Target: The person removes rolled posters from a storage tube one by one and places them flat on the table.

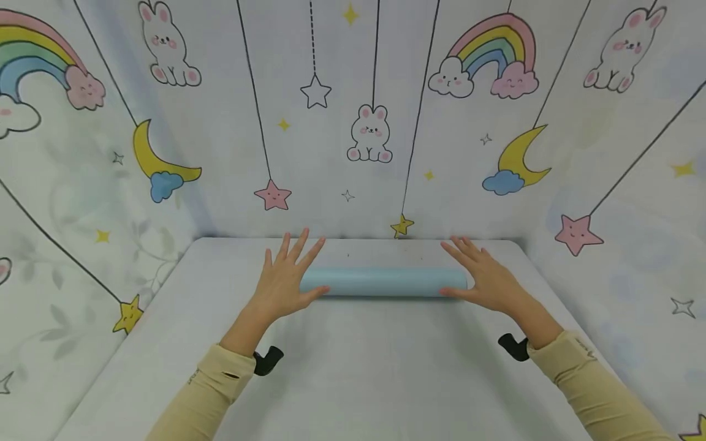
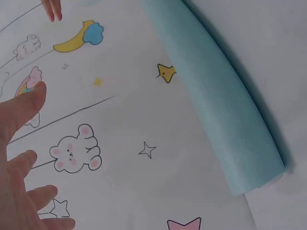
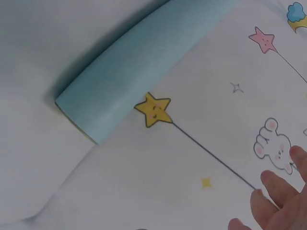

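A light blue roll [image 1: 386, 282] of smooth sheet material lies crosswise near the back of the white table. Over its left end in the head view is my left hand [image 1: 285, 280], fingers spread and thumb pointing inward. My right hand [image 1: 488, 280] is at the opposite end, its fingers also spread. The left wrist view has the roll [image 2: 230, 110] apart from the left hand [image 2: 17, 163], with nothing in the grasp. Likewise, a stretch of background separates the right hand [image 3: 283, 201] from the roll [image 3: 110, 81] in the right wrist view.
A white table [image 1: 353, 367] extends toward me from the roll. Behind its back edge rises a pale wall covering [image 1: 220, 122] printed with rabbits, stars, moons and rainbows, continuing down both sides. Dark curved pieces [image 1: 268, 361] stick out at both wrists beside the beige sleeves [image 1: 206, 392].
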Demonstrator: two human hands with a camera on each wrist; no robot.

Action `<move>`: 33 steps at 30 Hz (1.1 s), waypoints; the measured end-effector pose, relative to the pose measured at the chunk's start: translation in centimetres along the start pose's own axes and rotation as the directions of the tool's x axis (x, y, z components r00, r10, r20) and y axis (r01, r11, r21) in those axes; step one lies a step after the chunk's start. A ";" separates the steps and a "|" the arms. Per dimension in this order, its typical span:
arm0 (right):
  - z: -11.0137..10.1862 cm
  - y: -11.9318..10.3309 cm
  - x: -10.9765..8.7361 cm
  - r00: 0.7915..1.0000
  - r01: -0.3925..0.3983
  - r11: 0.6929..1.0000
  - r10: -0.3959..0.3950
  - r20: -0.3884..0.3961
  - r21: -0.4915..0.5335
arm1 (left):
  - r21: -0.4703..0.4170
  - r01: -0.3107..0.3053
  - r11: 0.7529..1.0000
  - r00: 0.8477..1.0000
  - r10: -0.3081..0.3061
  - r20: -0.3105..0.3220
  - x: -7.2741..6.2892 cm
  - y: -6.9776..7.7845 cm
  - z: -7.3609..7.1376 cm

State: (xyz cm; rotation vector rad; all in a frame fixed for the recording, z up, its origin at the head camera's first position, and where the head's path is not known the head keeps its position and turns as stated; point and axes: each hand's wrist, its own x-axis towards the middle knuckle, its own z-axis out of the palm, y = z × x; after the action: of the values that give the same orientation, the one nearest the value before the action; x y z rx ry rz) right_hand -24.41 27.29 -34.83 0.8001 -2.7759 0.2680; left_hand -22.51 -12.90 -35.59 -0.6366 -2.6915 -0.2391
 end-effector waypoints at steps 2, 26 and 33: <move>0.3 0.3 0.1 1.000 -0.004 1.000 0.004 0.010 0.009 | -0.005 0.004 1.000 1.000 -0.004 0.004 0.0 -0.2 0.2; 3.1 1.5 0.9 0.997 -0.027 1.000 0.026 0.073 0.016 | -0.092 -0.017 0.996 1.000 0.019 0.022 0.4 -0.9 3.8; 3.5 1.8 1.0 0.996 -0.042 0.999 0.040 0.081 0.024 | -0.104 -0.019 0.994 0.999 0.023 0.036 0.6 -1.2 4.8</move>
State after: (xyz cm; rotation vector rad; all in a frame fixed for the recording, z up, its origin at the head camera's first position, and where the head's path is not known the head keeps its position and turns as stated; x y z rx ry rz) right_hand -26.87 27.44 -38.07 0.7774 -2.8725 0.2852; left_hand -25.02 -12.51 -39.82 -0.7057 -2.7206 -0.3667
